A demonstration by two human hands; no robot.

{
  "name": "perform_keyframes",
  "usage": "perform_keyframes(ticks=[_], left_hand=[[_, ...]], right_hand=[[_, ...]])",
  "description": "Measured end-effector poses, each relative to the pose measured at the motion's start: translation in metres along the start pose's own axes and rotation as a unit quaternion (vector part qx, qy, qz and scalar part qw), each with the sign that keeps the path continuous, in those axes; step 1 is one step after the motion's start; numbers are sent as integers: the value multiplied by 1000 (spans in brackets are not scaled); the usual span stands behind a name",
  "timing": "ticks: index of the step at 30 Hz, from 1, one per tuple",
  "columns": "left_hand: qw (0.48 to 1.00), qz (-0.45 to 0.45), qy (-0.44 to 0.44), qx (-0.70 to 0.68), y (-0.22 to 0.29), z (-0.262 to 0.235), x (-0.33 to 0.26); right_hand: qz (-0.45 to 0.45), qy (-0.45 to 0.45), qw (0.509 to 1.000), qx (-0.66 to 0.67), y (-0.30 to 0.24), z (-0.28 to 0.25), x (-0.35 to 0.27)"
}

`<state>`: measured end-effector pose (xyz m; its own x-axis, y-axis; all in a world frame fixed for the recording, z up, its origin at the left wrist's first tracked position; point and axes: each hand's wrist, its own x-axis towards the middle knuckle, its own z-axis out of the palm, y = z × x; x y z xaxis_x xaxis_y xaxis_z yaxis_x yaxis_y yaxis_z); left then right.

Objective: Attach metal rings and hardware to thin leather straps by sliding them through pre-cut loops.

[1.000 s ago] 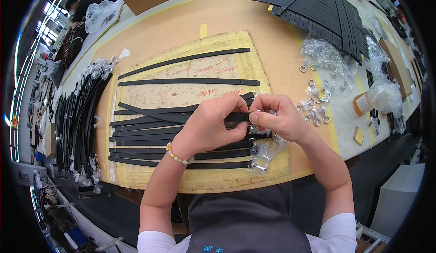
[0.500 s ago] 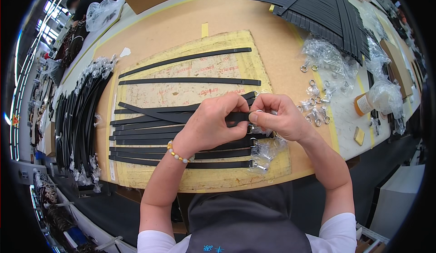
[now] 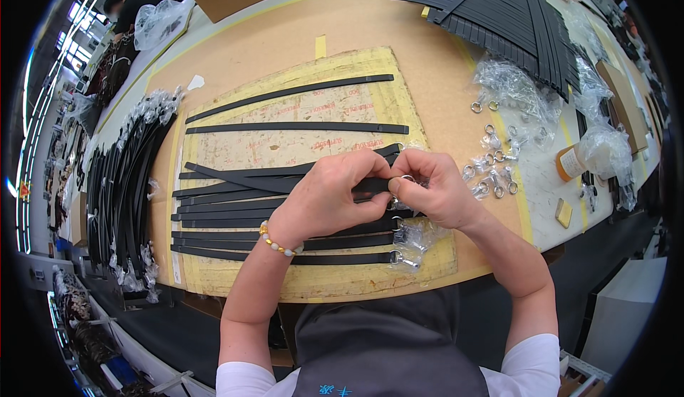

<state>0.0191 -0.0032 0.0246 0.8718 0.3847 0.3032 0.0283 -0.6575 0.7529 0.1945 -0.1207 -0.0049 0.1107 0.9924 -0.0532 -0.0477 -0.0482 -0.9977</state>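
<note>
We see both hands meeting over the middle of the desk (image 3: pixel 285 40). The left hand (image 3: pixel 331 197) is curled over a black strap (image 3: pixel 249 182), fingers pinched shut on it near its right end. The right hand (image 3: pixel 434 190) is closed too, thumb and forefinger gripping a small metal ring (image 3: pixel 405 179) right at the strap's tip, so the two hands are touching, knuckle to knuckle. There is a beaded bracelet (image 3: pixel 276 240) on the left wrist.

The strap runs out to the left from under the left hand and lies across a yellowish cutting mat (image 3: pixel 299 105). Under and below the hands we see more black straps in a rough row on that mat, the lowest ones (image 3: pixel 235 254) ending in metal clasps wrapped in clear plastic (image 3: pixel 410 244) just below the right hand. Two single straps (image 3: pixel 292 127) lie higher up the mat, well apart from the hands.

Just to the right of the right hand, loose metal rings (image 3: pixel 491 176) sit scattered on the desk beside crumpled clear bags (image 3: pixel 513 94). Far right, a fanned pile of black straps (image 3: pixel 499 12). Along the left edge, a long bundle of finished straps (image 3: pixel 125 183) with wrapped hardware.
</note>
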Motion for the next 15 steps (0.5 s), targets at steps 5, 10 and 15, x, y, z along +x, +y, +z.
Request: perform_keyframes(ticks=[5, 10, 15], left_hand=[[997, 60, -6, 50, -3, -6, -2], [991, 107, 10, 77, -2, -5, -2], [993, 101, 2, 63, -1, -4, -4]], right_hand=[[17, -47, 998, 36, -5, -3, 0], [56, -74, 994, 61, -16, -5, -1], [-3, -138, 989, -50, -7, -15, 2]])
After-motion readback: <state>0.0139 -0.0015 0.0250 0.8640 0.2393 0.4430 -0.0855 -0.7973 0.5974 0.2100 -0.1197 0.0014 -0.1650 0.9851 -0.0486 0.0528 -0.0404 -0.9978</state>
